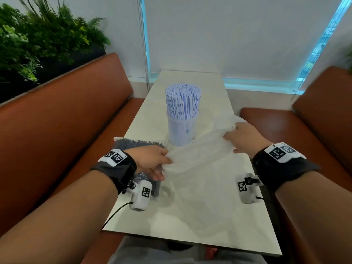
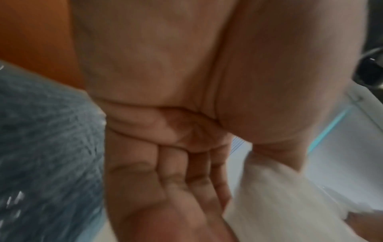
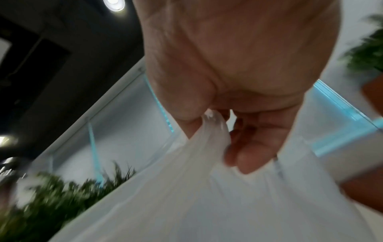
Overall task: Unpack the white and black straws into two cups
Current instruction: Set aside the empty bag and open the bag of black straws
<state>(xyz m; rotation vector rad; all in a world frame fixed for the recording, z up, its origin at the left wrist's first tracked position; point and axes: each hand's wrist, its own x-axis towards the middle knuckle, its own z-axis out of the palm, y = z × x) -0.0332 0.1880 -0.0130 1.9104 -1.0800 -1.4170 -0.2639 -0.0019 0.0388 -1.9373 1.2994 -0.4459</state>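
Note:
A clear cup (image 1: 182, 130) packed with upright white straws (image 1: 182, 100) stands mid-table. Both hands stretch an empty translucent plastic bag (image 1: 200, 149) between them, just in front of the cup. My left hand (image 1: 165, 164) grips the bag's left end; in the left wrist view the bag (image 2: 269, 188) bunches under the thumb of that hand (image 2: 244, 167). My right hand (image 1: 231, 136) pinches the other end, and the right wrist view shows its thumb and fingers (image 3: 217, 131) closed on gathered film (image 3: 207, 196). A sealed pack of black straws (image 1: 137, 144) (image 2: 41, 147) lies under my left wrist.
The white table (image 1: 238, 235) is narrow, flanked by brown benches on the left (image 1: 66, 121) and right (image 1: 285, 126). Plants (image 1: 38, 39) stand behind the left bench, and a blind-covered window (image 1: 228, 35) closes the far end. A faint translucent rounded shape (image 1: 167, 195) sits near the black pack.

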